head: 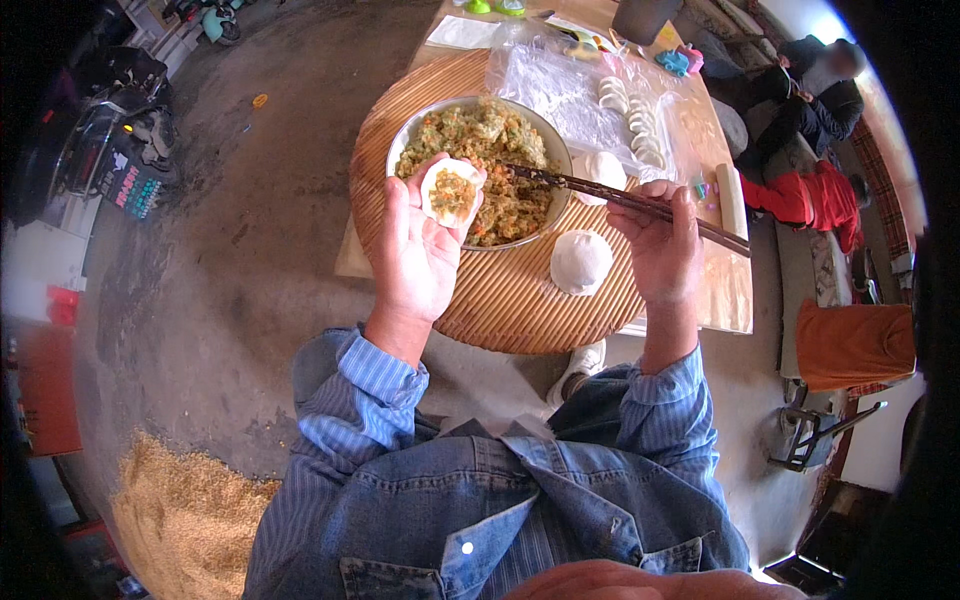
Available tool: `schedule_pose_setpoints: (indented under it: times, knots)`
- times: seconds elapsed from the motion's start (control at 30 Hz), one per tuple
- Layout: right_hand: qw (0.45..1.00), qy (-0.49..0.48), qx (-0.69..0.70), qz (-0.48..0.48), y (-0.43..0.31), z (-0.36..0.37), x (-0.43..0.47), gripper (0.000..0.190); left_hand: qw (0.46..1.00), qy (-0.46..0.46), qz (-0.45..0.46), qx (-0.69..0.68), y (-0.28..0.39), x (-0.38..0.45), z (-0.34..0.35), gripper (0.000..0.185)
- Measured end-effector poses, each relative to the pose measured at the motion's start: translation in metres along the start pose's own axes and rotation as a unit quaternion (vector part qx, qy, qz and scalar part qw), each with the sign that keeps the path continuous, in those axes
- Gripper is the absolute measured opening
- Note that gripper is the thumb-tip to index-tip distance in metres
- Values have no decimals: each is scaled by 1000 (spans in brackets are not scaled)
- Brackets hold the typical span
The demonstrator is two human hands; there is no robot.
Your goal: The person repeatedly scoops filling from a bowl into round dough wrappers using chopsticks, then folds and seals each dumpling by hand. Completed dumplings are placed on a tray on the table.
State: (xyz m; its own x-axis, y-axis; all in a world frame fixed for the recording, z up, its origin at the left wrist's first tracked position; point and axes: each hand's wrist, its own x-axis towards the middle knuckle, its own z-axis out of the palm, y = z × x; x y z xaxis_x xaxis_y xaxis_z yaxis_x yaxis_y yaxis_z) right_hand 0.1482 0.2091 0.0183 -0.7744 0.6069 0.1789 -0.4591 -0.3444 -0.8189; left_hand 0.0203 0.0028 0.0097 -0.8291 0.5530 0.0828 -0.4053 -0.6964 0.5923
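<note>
My left hand (pixel 421 251) holds a round dumpling wrapper (pixel 442 214) that lies flat across the fingers, with chopped filling (pixel 452 193) at its middle. In my right hand (pixel 660 244) is a pair of dark chopsticks (pixel 645 204), their tips over the filling in a large metal bowl (pixel 564 206). The bowl stands on a round slatted tray (pixel 495 315). Two white dough balls (pixel 581 262) are beside it, one partly behind the chopsticks. Folded dumplings (pixel 641 124) lie in rows on a floured plastic sheet (pixel 551 90) beyond the bowl.
The tray rests on a table (pixel 731 292) with paper, small toys (pixel 673 62) and a dark container (pixel 645 19). At the right a person (pixel 817 105) sits near another in red (pixel 814 196). A grain heap (pixel 187 517) lies on the floor; a motorcycle (pixel 112 135) stands left.
</note>
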Motion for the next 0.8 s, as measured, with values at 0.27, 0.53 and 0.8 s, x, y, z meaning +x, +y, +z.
schedule_pose_setpoints:
  times: [0.27, 0.53, 0.8]
  knots:
    - [936, 44, -347, -37, 21, 13, 4, 35, 1000, -22, -13, -11, -2, -7, 8, 61]
    - [938, 44, -337, 65, 27, 16, -3, 24, 998, -46, -32, -24, -6, -15, 18, 59]
    - [860, -168, -481, -27, 7, 30, -48, 16, 998, -62, -26, 3, -10, -22, 28, 60]
